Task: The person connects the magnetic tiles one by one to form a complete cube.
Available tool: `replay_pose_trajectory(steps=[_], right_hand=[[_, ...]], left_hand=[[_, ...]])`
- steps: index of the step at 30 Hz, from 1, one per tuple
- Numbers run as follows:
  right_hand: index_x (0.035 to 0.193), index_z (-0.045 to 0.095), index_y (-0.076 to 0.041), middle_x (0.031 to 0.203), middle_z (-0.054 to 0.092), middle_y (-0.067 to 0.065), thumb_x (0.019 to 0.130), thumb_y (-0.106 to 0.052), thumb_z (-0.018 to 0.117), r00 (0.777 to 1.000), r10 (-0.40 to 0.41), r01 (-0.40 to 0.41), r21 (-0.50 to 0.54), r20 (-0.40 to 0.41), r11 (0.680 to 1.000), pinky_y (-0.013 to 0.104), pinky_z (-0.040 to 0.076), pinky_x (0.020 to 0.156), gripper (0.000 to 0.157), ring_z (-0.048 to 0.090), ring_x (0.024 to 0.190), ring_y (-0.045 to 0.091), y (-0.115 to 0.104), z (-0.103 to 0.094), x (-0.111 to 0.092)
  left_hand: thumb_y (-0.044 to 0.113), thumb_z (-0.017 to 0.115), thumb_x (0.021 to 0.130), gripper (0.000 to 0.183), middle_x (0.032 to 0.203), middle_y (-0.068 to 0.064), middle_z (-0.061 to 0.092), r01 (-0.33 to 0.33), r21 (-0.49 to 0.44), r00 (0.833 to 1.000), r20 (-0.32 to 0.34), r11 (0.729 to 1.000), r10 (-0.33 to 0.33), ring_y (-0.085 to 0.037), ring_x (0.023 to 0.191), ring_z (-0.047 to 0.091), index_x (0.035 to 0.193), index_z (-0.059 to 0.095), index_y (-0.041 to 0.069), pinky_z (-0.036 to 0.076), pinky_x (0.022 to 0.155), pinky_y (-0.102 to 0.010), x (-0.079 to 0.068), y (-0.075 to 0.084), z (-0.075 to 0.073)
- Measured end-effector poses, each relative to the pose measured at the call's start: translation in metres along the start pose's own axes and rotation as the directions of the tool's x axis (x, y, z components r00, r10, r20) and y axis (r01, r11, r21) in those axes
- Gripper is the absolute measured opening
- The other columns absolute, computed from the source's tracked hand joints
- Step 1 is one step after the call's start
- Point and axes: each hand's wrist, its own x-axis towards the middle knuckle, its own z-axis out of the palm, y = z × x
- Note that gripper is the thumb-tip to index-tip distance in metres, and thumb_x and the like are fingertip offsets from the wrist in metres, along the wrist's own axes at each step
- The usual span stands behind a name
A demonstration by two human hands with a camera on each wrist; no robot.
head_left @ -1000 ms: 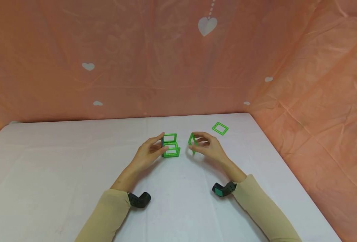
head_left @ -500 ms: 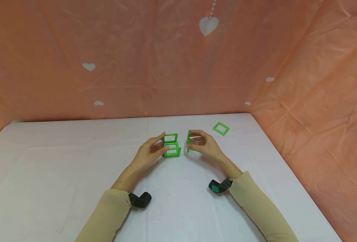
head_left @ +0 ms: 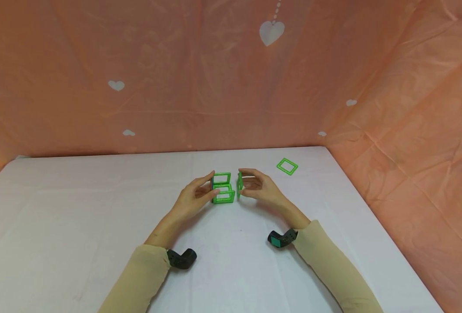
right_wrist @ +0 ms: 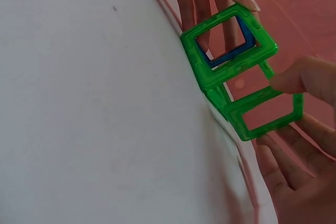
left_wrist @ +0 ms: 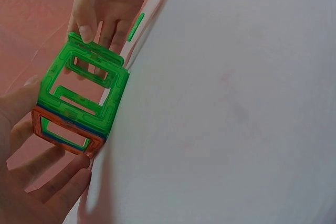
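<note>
- Fingers of the left hand, parted only as wide as what they span, hold the left end of a green box-like build, thumb on its near side and index fingertip at its far edge
- Across from it, the right hand pinches a single green square frame, thumb on the near side and the other fingers reaching round the far side; this frame stands upright on edge
- From where I stand, the build is in the middle of the bench, toward its far half, with the pinched frame just to its right and a narrow gap showing between them
- Hollow square frames make up the build, which has an orange panel at its left end, against the palm side of the left hand, and a blue frame just inside that
- I cannot tell whether the underside of the build rests on the bench
- Far to the right, well apart from both hands, a loose green square lies flat, one corner turned toward the near side
- White cloth covers the bench, and an orange-pink curtain with pale hearts hangs behind it
</note>
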Motion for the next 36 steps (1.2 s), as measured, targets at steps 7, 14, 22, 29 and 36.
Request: replay_pose_trajectory(steps=[7, 14, 22, 29, 36], right_hand=[[0.140, 0.040, 0.005, 0.140, 0.044, 0.027, 0.083, 0.008, 0.066, 0.999, -0.007, 0.006, 0.008, 0.045, 1.000, 0.051, 0.045, 0.101, 0.063, 0.051, 0.123, 0.044, 0.002, 0.000, 0.004], [0.140, 0.040, 0.004, 0.142, 0.043, 0.025, 0.084, 0.006, 0.066, 0.994, 0.007, -0.012, 0.041, 0.106, 0.999, 0.044, 0.046, 0.101, 0.062, 0.051, 0.125, 0.041, 0.002, 0.000, 0.007], [0.140, 0.041, 0.001, 0.142, 0.044, 0.023, 0.084, 0.003, 0.067, 0.987, 0.034, -0.045, 0.065, 0.156, 0.997, 0.041, 0.047, 0.100, 0.062, 0.051, 0.126, 0.039, 0.003, -0.003, 0.010], [0.142, 0.041, -0.001, 0.141, 0.046, 0.021, 0.086, 0.000, 0.065, 0.983, 0.017, -0.025, 0.042, 0.180, 0.999, 0.045, 0.044, 0.103, 0.061, 0.052, 0.126, 0.037, 0.004, -0.004, 0.012], [0.143, 0.041, -0.004, 0.143, 0.046, 0.017, 0.087, -0.006, 0.066, 0.984, 0.059, -0.068, 0.046, 0.170, 0.997, 0.049, 0.041, 0.105, 0.061, 0.051, 0.127, 0.034, 0.001, -0.003, 0.010]], left_hand=[[0.020, 0.066, 0.092, 0.061, 0.137, -0.019, 0.050, -0.007, -0.017, 1.000, 0.007, 1.000, 0.007, -0.036, 0.114, 0.060, 0.147, 0.040, 0.013, 0.050, 0.094, -0.048, 0.000, -0.001, 0.001], [0.021, 0.065, 0.092, 0.061, 0.138, -0.019, 0.049, -0.001, -0.012, 1.000, 0.015, 1.000, 0.001, -0.035, 0.115, 0.059, 0.147, 0.039, 0.015, 0.050, 0.094, -0.047, 0.000, 0.000, 0.001], [0.021, 0.066, 0.092, 0.060, 0.138, -0.018, 0.050, -0.004, -0.024, 1.000, 0.013, 1.000, 0.005, -0.037, 0.116, 0.059, 0.146, 0.041, 0.015, 0.049, 0.095, -0.048, 0.001, -0.002, 0.000], [0.020, 0.066, 0.092, 0.060, 0.139, -0.021, 0.048, -0.003, -0.065, 0.999, 0.032, 0.998, 0.005, -0.037, 0.116, 0.059, 0.146, 0.041, 0.015, 0.049, 0.096, -0.047, 0.001, -0.004, -0.002], [0.019, 0.065, 0.092, 0.060, 0.140, -0.023, 0.047, -0.011, -0.048, 0.999, 0.043, 0.999, 0.013, -0.040, 0.117, 0.058, 0.147, 0.040, 0.012, 0.050, 0.095, -0.046, 0.002, -0.003, -0.005]])
